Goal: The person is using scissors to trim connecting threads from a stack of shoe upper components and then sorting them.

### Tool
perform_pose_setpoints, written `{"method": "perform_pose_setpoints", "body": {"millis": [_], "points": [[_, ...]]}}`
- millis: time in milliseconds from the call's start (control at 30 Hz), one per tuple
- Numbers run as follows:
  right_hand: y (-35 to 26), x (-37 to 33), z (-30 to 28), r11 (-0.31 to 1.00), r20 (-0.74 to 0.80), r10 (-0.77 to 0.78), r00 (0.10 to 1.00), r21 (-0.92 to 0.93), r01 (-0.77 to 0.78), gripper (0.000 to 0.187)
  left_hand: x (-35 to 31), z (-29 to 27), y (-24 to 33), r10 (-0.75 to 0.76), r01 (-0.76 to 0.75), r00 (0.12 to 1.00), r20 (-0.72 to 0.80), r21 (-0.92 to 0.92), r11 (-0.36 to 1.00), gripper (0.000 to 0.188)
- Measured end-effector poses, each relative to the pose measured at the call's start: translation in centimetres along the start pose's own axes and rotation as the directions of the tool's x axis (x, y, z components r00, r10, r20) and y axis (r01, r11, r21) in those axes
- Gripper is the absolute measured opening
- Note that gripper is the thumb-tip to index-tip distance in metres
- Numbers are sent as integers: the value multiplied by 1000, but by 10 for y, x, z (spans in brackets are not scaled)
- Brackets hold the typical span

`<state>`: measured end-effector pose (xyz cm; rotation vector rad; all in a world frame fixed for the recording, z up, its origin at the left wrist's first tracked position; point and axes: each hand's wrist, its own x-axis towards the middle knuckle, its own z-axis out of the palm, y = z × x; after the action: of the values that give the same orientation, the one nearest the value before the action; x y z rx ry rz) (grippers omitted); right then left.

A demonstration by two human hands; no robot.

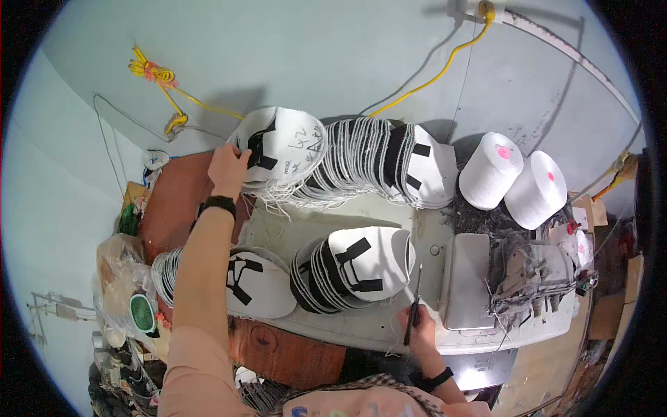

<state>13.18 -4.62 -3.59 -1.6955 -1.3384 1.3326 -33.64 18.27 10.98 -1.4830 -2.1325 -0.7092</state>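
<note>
My left hand (229, 168) reaches to the back of the table, its fingers closed at the left edge of a rounded white piece with black strips (292, 142). Handwritten marks show on that piece, which stands at the left end of a long row of similar pieces (361, 156). Loose white threads hang below it. Near the table's front edge, my right hand (422, 333) grips a slim dark-handled tool with a thin pointed metal tip (415, 311), tip upward. Just left of it sits a stack of white pieces with black strips (368, 260). Another such pile (267, 292) lies under my left forearm.
Two white thread cones (490, 170) stand at the back right. A sewing machine (535, 278), dusty with lint, occupies the right side. Yellow cable (438, 76) runs along the wall. At the left are a plastic bag (118, 267) and a green-rimmed basket (142, 313).
</note>
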Motion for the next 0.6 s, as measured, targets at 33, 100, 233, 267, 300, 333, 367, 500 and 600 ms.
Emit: {"method": "perform_pose_setpoints", "body": {"millis": [33, 100, 233, 267, 300, 333, 367, 500, 600], "points": [[0, -2, 1, 1000, -6, 3, 1000, -2, -3, 25, 4, 2, 2, -10, 2, 994, 104, 80, 997, 23], [0, -4, 3, 1000, 47, -8, 999, 6, 8, 26, 10, 6, 3, -30, -3, 978, 207, 160, 987, 23], [-8, -8, 5, 993, 88, -95, 992, -56, 100, 27, 15, -13, 1, 33, -33, 999, 16, 26, 999, 19], [-4, -6, 1, 993, 83, -83, 993, -75, 89, 27, 14, -23, 11, 6, -20, 995, -95, -145, 989, 17], [5, -2, -3, 995, 30, -78, 997, -60, 79, 28, 6, -39, 15, -6, -18, 996, -90, -266, 964, 15], [11, -1, -5, 996, -16, -74, 997, -40, 74, 29, -7, -62, 10, -20, -15, 996, -88, -373, 928, 13], [4, -1, -4, 996, 1, -73, 997, -42, 73, 29, -18, -90, -13, -29, 15, 999, -31, -401, 916, 13], [-42, 5, -3, 999, 11, -53, 999, 14, 53, 32, -89, -156, -77, -42, 127, 975, 217, -397, 909, 17], [-50, 21, 3, 984, 42, -156, 987, -82, 159, 31, -159, -148, -107, -35, 79, 929, 368, -104, 991, 16]]}}
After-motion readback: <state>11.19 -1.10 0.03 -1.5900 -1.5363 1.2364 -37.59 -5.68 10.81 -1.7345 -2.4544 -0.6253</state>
